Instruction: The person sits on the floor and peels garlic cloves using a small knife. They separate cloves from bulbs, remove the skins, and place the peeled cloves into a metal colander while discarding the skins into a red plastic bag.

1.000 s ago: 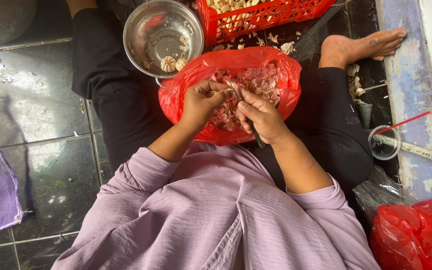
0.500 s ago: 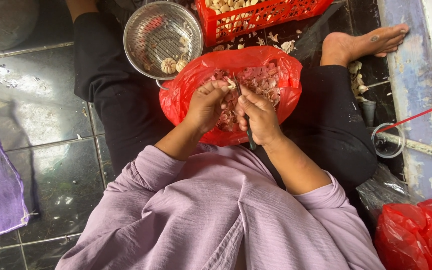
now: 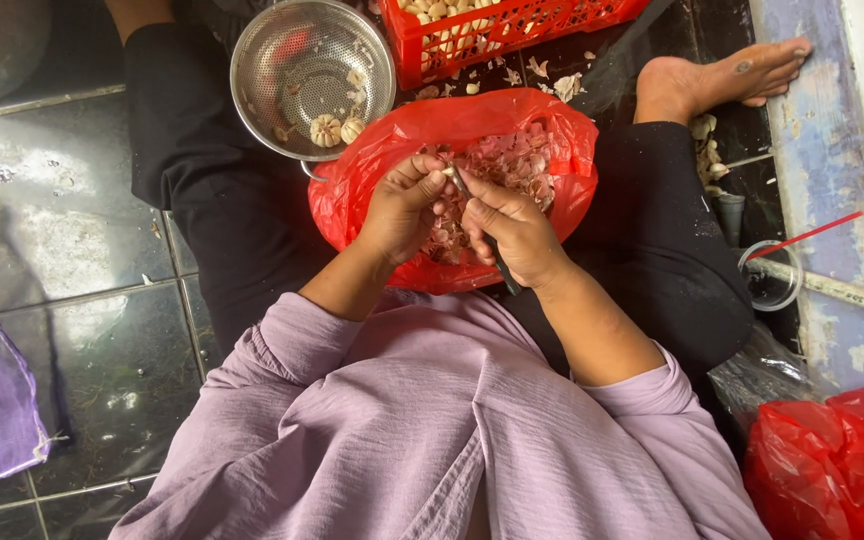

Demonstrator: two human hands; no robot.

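Over your lap, above the red plastic bag [image 3: 372, 190] of papery garlic skins [image 3: 517, 165], you are working with both hands close together; your left hand [image 3: 400, 205] is curling its fingers shut around a garlic clove [image 3: 445, 174], of which only a pale tip is showing between thumb and forefinger; your right hand [image 3: 514, 232] is closing its grip on a small knife [image 3: 500, 268], whose dark handle is sticking out below the palm toward your sleeve, while the blade end is meeting the clove just beside your left thumb; the two hands are touching, or very nearly so, at that point. The bag is lying open across your dark trousers, between your knees, and both hands are hovering inside its mouth. Just beyond the bag, to the left, a steel colander [image 3: 312, 75] is sitting on the tiled floor [image 3: 62, 240] with a few peeled garlic bulbs [image 3: 336, 128] in it; beside it, a red plastic crate [image 3: 512, 30] is holding more garlic. Your bare foot [image 3: 722, 80] is resting at the upper right; another red bag [image 3: 832, 460] is lying at the lower right, well apart from your hands.
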